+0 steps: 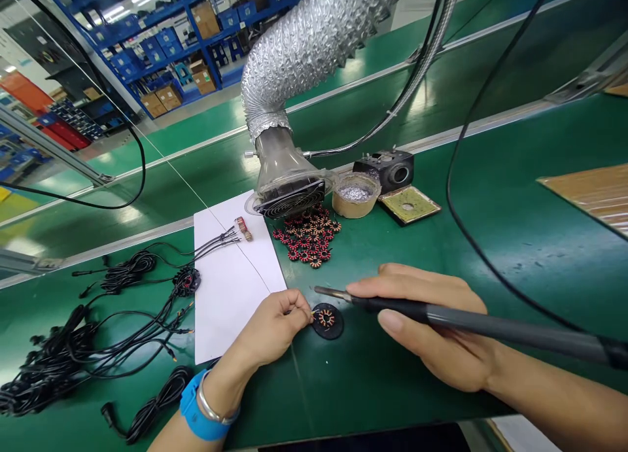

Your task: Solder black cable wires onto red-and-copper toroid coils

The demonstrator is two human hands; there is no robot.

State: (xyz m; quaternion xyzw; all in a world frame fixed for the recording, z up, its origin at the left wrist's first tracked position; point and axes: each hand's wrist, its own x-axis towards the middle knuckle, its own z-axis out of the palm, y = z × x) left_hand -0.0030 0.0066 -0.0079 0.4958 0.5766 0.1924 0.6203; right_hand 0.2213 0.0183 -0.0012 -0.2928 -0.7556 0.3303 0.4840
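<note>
The left hand (269, 328) is almost closed. Its thumb and finger pinch what looks like a thin wire (313, 314) at the edge of a small ring coil (326, 318). The ring coil sits on a round black disc (333, 331), which lies flat on the green bench (515, 399).

The right hand (426, 321) is curled around a soldering iron (471, 324) and holds it like a pen. The iron's metal tip (331, 293) is just above the disc.

The disc looks light and stiff. It would be best to hold it by its rim. The ring coil looks small and firm, but its thin wire looks soft and easy to bend, so it is best held close to the end. The iron's tip may be hot.

Left of the disc is a sheet of white paper (230, 288). Beyond that is a heap of black cables (63, 354). Past the disc, away from the person, is a pile of more ring coils (307, 239). Farther past the disc are a round tin (356, 193) and a black iron stand (385, 171). A silver hose (304, 46) also rises there.
</note>
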